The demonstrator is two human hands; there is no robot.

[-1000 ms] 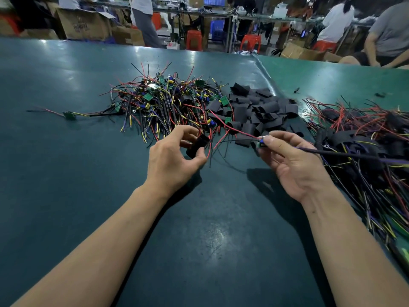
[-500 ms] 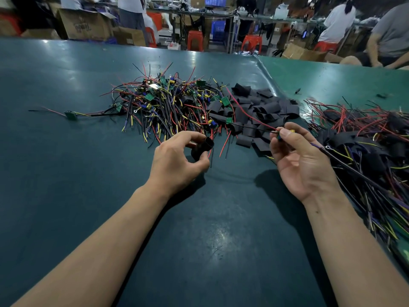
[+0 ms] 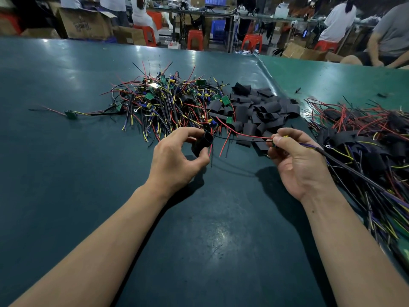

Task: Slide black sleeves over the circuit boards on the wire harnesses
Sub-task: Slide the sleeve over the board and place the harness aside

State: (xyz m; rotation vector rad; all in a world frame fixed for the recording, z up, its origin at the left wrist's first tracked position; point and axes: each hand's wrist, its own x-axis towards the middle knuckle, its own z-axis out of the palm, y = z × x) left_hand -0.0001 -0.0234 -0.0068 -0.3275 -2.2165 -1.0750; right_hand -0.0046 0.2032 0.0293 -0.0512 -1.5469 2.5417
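Black sleeve (image 3: 202,144), pinched open in the left hand (image 3: 174,161), sits just left of the right hand (image 3: 294,160), which grips the harness (image 3: 243,138) at its board end, so the loose red and black leads could miss the mouth or snag the unsleeved pile (image 3: 168,105) beyond.

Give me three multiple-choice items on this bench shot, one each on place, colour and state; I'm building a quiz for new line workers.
1. Where is the pile of loose black sleeves?
A. Right of the unsleeved harness pile
B. Left of it
C. On the floor

2. What colour is the table?
A. White
B. Dark teal green
C. Red

3. What does the left hand hold?
A. Nothing
B. Scissors
C. A black sleeve

Answers: 1 A, the sleeves lie beside the tangled wires, to the right. 2 B, the bare surface shows it. 3 C, fingers and thumb curl round it, while the right hand pinches wires.
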